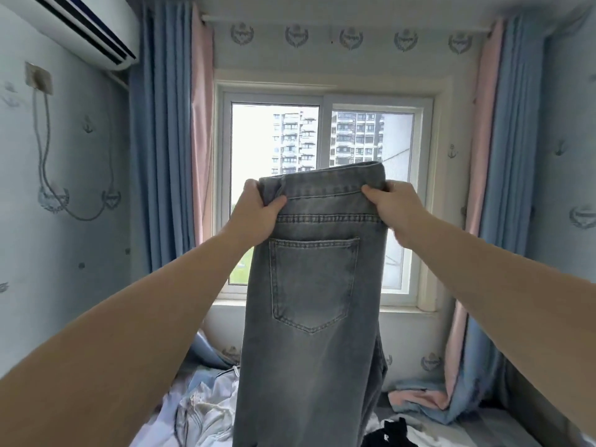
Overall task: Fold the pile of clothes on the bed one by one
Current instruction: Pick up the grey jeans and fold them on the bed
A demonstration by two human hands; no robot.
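Grey denim jeans (312, 285) hang upright in the air above the bed (503, 427), held at the waistband by both hands, in front of the window (322, 140). One back pocket faces the camera. The legs drop straight down and run out of the lower edge of the view, so their ends cannot be seen.

Left hand (258, 211): fingers curled round the left corner of the waistband, thumb pressed on the near face of the denim. Right hand (393, 208): fingers wrapped over the right corner of the waistband, thumb on the near side. Both arms are stretched forward.

On the bed below, crumpled white clothes (206, 411) lie to the left of the hanging legs. A black garment (390, 433) lies to their right, near the bed's near edge.

Blue and pink curtains (167, 156) hang on both sides of the window, their hems spilling onto the far edge of the bed. An air conditioner (80, 27) is mounted high on the left wall.
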